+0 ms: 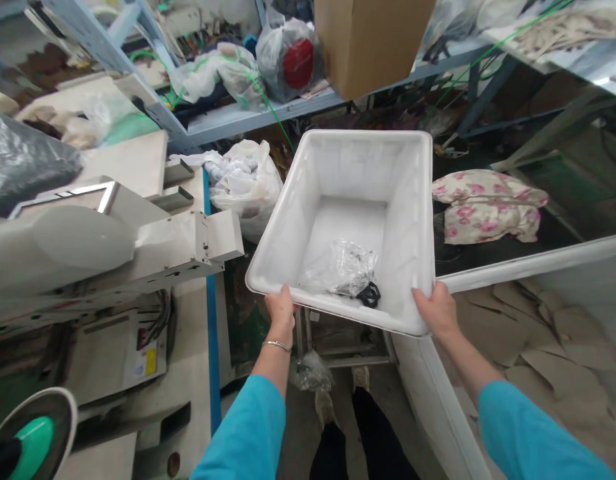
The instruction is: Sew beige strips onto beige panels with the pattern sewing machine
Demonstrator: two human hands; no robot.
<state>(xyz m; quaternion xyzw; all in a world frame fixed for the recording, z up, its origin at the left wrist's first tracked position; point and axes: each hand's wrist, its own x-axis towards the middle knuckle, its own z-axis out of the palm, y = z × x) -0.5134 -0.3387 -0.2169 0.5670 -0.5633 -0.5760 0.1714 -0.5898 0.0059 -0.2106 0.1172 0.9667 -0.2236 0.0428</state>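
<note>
A deep white plastic tub point(428, 220) is tilted in front of me, its opening toward the camera. My left hand point(281, 313) grips the near rim on the left, thumb over the edge. Around the near right corner, my right hand point(437, 311) is closed with its thumb on the rim. Most fingers of both hands are hidden beneath the tub. Inside lie a crumpled clear plastic bag point(351, 263) and a small black item point(370, 295) like a cord, near the front wall.
A white machine arm point(173, 247) juts in from the left. Behind stands a blue-grey rack point(223, 127) with a cardboard box point(373, 47). A stuffed white bag point(248, 187) is left of the tub, a floral cushion-like bundle point(491, 207) right. A large bin point(423, 393) holds flat brown pieces point(563, 360).
</note>
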